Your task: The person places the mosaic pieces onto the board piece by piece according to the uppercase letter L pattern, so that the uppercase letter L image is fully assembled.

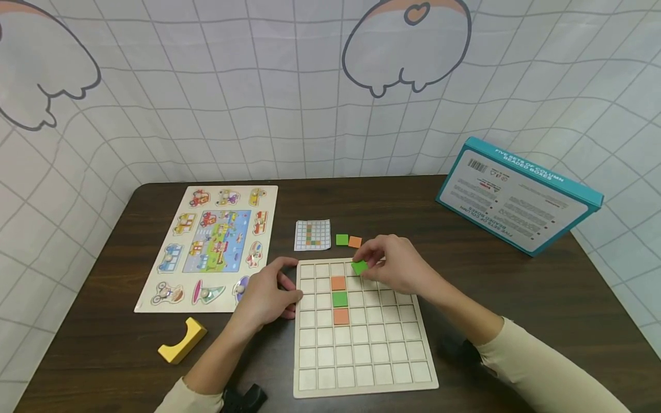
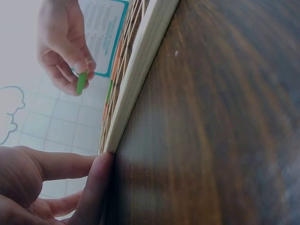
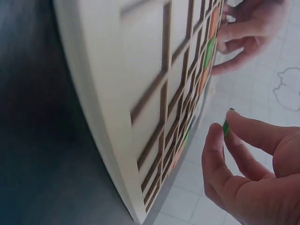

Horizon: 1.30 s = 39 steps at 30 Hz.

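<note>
**Green tile pinched above the grid board's far rows**

The right hand pinches a green square tile between thumb and fingertips, tilted, just above the far rows of the wooden grid board; the wrist views show the tile clear of the board's surface. The left hand rests at the board's left edge, its fingers straight and pressed against the rim near the far corner, holding nothing.

In the board's third column lie an orange tile, a green tile and another orange tile, touching end to end. The remaining cells are bare wood, leaving free space to the right and towards the near edge.

Just beyond the board's far edge sit a loose green tile and a loose orange tile, side by side, near a small pattern card. Left of the board lies a vehicle peg puzzle, close to the left hand; a yellow curved block sits near the table's front left. A teal box stands tilted, well apart at the far right.
</note>
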### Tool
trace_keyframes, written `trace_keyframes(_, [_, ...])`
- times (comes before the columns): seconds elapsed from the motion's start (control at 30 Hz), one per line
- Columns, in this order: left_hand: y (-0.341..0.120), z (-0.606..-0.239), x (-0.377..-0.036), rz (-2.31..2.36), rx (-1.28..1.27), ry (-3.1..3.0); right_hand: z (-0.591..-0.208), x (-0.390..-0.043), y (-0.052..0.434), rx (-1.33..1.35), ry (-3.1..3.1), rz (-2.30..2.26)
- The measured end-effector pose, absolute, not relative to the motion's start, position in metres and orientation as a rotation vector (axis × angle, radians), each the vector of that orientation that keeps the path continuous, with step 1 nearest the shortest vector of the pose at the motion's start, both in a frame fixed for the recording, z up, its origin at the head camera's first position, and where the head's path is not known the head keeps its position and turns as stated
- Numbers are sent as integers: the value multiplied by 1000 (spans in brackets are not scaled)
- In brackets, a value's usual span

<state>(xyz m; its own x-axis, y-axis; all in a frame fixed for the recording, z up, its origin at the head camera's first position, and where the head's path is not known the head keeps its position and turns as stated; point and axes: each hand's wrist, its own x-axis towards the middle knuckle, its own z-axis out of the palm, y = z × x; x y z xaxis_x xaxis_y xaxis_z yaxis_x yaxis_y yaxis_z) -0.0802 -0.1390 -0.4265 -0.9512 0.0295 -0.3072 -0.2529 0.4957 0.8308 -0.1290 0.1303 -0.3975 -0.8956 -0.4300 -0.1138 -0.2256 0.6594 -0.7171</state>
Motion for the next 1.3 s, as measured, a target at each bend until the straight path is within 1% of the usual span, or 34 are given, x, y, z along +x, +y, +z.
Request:
trace_keyframes(0.43, [-139, -427, -80, 1435, -199, 2461, -397, -105, 124, -497, 2569, -1105])
trace_keyframes(0.77, [-139, -426, -80, 1432, -193, 2464, -395, -86, 121, -556, 2530, -1130])
trace_keyframes(1.3, [-139, -425, -80, 1439, -186, 2457, -395, -54, 102, -603, 2587, -947])
